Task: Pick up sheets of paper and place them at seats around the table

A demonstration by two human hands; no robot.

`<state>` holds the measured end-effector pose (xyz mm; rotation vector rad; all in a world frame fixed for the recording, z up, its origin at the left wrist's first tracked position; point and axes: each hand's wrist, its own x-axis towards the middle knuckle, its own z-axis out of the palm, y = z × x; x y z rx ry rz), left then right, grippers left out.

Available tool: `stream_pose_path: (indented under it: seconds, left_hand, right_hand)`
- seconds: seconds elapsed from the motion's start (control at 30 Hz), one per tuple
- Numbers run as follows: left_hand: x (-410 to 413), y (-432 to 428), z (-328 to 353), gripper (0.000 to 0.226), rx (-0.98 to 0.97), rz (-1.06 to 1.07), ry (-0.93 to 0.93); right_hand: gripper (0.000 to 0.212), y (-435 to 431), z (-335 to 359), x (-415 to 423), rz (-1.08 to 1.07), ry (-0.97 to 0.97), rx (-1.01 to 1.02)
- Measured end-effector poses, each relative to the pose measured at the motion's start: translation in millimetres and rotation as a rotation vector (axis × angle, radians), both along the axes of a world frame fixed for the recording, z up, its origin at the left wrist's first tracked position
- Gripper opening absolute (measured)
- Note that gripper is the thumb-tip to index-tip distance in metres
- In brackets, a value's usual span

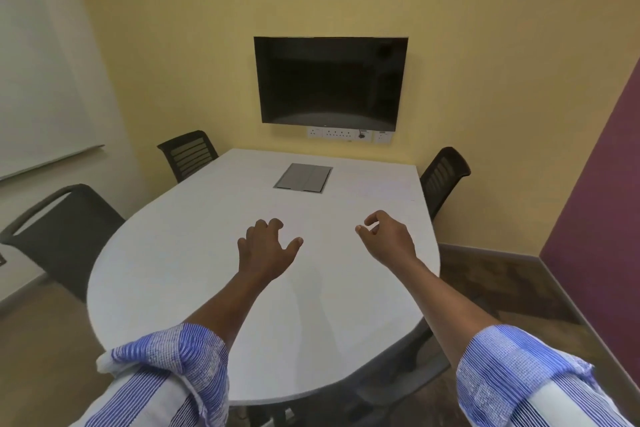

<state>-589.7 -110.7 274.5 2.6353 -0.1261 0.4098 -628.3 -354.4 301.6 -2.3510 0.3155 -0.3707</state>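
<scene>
Across the pale tabletop (194,288) filling the middle of the frame, no sheets of paper show anywhere, so where they lie relative to the hands cannot be told. The left hand (266,250) hovers at centre, fingers spread and curled, holding nothing; the right hand (389,239) hangs just right of it, loosely cupped, thumb near forefinger, also bare. The two are apart. I'd judge the step is finding the stack; best to look beyond this view before reaching. A grey hatch (304,177) sits flush further up. Dark chairs stand at upper left (188,154), far left (59,229) and right (443,177). A black screen (330,80) hangs on the yellow wall above.
</scene>
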Motion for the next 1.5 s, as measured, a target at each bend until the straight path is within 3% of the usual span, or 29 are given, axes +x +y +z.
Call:
stream_pose_path:
  seconds: [0.5, 0.87, 1.17, 1.5]
  left_hand:
    - [145, 88, -26, 0.056, -0.001, -0.007, 0.058]
    - [256, 129, -62, 0.057, -0.007, 0.005, 0.166]
    - [343, 166, -110, 0.057, -0.048, -0.044, 0.288]
    - [440, 218, -174, 0.058, -0.132, -0.050, 0.547]
  right_hand:
    - [0.027, 98, -21, 147, 0.007, 0.010, 0.046]
    - [0.026, 139, -64, 255, -0.013, 0.135, 0.067]
    - [0.024, 176, -111, 319, -0.113, 0.229, 0.087]
    - [0.022, 239, -164, 390, -0.216, 0.339, 0.129]
